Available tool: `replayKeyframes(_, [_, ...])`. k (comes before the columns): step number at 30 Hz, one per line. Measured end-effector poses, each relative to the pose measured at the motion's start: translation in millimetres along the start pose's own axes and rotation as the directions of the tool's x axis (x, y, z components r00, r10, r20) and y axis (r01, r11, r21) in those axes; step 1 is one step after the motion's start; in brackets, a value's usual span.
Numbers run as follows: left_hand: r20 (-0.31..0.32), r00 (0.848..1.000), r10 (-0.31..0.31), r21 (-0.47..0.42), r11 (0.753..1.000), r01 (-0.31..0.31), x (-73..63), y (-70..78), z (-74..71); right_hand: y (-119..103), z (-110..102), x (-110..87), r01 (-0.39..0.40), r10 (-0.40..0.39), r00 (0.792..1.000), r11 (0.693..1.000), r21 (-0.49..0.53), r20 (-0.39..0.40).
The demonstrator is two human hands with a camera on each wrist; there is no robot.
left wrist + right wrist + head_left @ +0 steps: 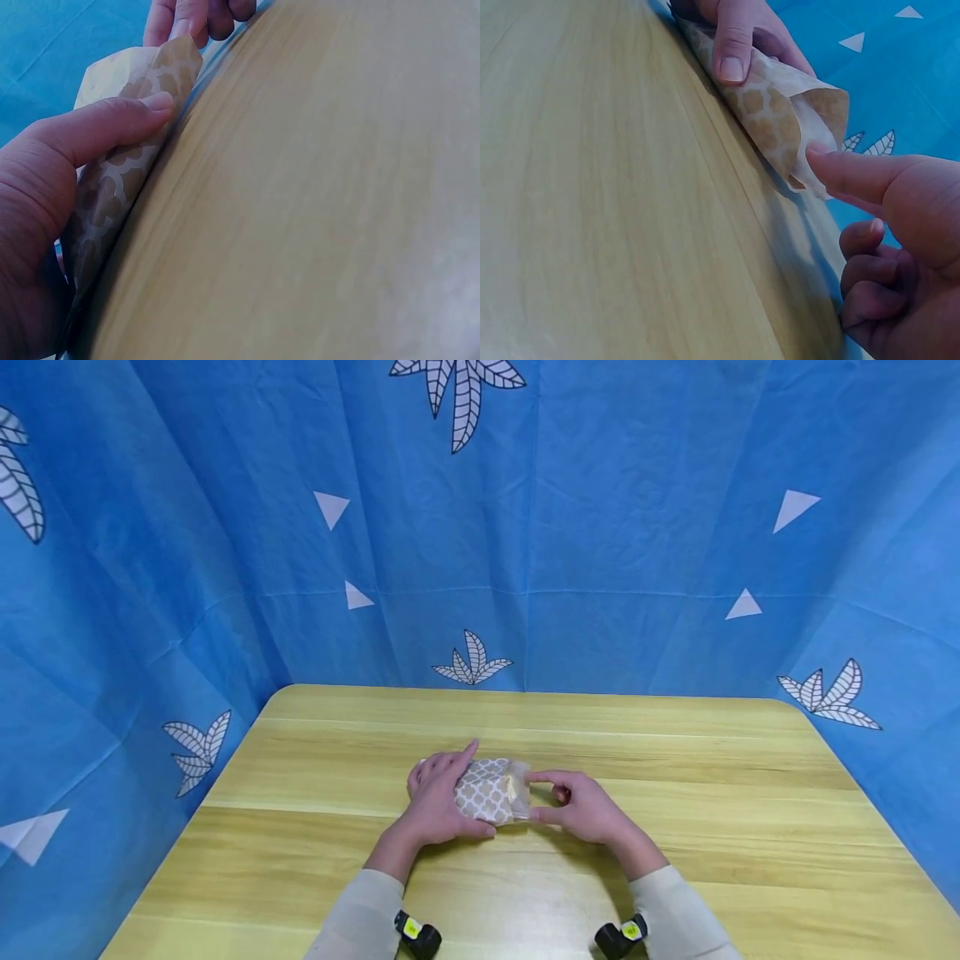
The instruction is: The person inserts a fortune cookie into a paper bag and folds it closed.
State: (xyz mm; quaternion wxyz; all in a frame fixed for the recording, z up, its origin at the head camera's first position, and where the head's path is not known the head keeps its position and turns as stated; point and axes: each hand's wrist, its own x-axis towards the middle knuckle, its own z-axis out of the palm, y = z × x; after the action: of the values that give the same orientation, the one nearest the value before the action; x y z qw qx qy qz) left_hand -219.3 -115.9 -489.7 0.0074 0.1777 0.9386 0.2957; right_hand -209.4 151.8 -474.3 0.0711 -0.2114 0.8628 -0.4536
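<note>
A small package wrapped in white paper with a tan lattice pattern lies on the wooden table. My left hand grips its left part, the thumb along the near side and the fingers over the far side. At the right end the wrapping paper forms an open, folded flap with its pale inside showing. My right hand pinches this end between thumb and index finger, one at each side, while its other fingers curl inward. What lies inside the paper is hidden.
The light wooden table has rounded far corners. A blue curtain with white leaves and triangles hangs behind it and along both sides. Black wrist cameras are strapped over the pale sleeves.
</note>
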Motion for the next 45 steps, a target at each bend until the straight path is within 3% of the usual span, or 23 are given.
replayKeyframes(15, [0.02,1.0,-0.006,-0.009,1.0,0.006,3.0,4.5,-2.6,-1.2,1.1,4.1,0.007,-0.01,0.997,0.999,0.048,0.078])
replayKeyframes(23, [0.013,1.0,-0.004,-0.016,1.0,0.005,2.7,7.9,-5.2,1.9,2.2,2.7,-0.019,0.018,1.0,0.999,0.042,0.014])
replayKeyframes(27, [0.008,1.0,0.003,-0.019,1.0,-0.002,2.0,9.5,-5.4,0.9,3.1,5.2,-0.01,0.009,1.0,0.999,0.046,0.029])
replayKeyframes(35, [0.015,1.0,0.0,-0.009,1.0,0.0,1.8,9.5,-4.8,-4.0,3.9,7.6,-0.075,0.06,0.995,0.976,0.205,0.081])
replayKeyframes(45, [0.023,1.0,0.001,0.011,1.0,-0.002,3.9,14.6,-7.8,-8.8,10.1,12.2,-0.039,0.029,0.998,0.983,0.181,0.059])
